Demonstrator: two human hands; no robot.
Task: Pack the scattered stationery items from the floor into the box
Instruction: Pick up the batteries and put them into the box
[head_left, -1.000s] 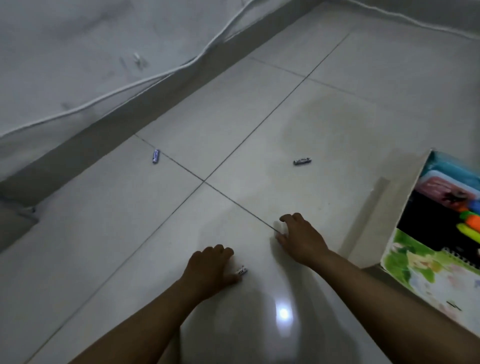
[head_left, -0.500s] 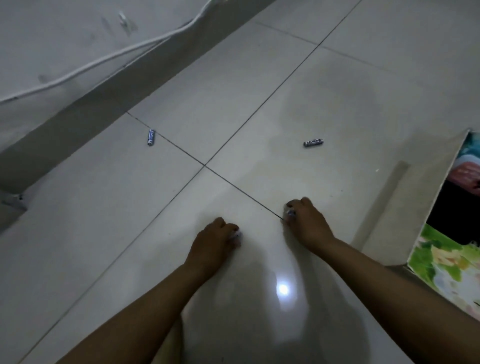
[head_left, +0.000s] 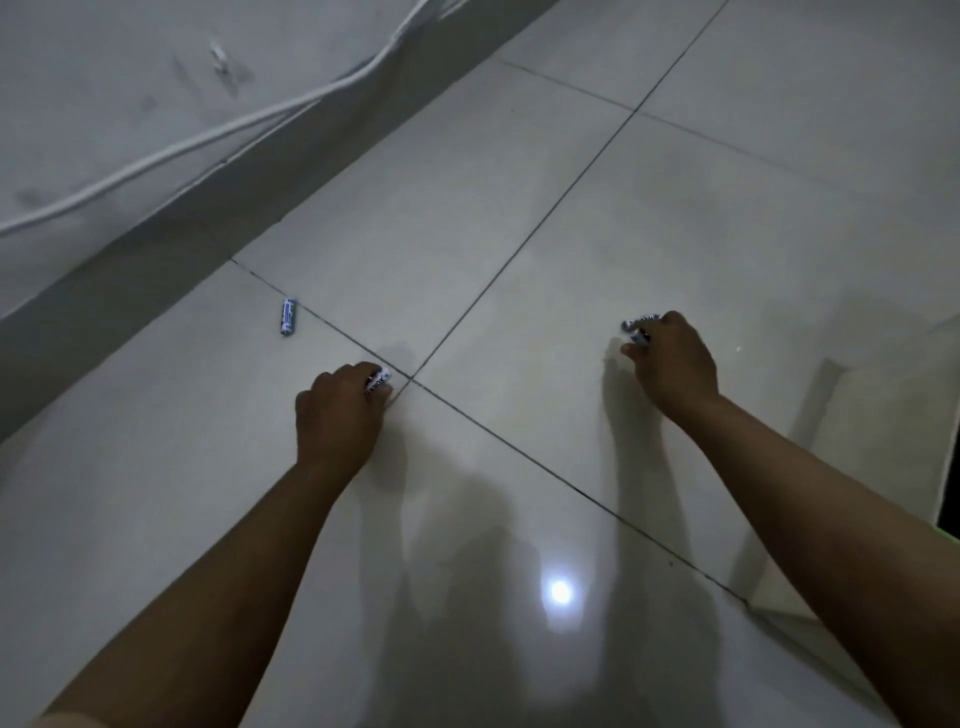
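Note:
My left hand (head_left: 337, 415) is curled over the tile floor and grips a small white-and-black battery (head_left: 378, 385) that sticks out past its knuckles. Farther right, my right hand (head_left: 672, 364) pinches another battery (head_left: 641, 338) and its fingertips touch a third battery (head_left: 642, 320) lying on the floor. A blue-and-white battery (head_left: 289, 316) lies alone on the tile, ahead and left of my left hand. Only a pale flap of the box (head_left: 878, 415) shows at the right edge; its contents are out of view.
A wall with a dark skirting board (head_left: 156, 260) runs diagonally along the left, with a white cable (head_left: 218, 132) along it. Glossy tiles with dark grout lines cover the floor, and a light glare (head_left: 560, 592) sits between my forearms.
Both hands picked up a battery near me and moved forward. My right hand reached the battery farther out on the right. The view swung left, so the box contents left the frame.

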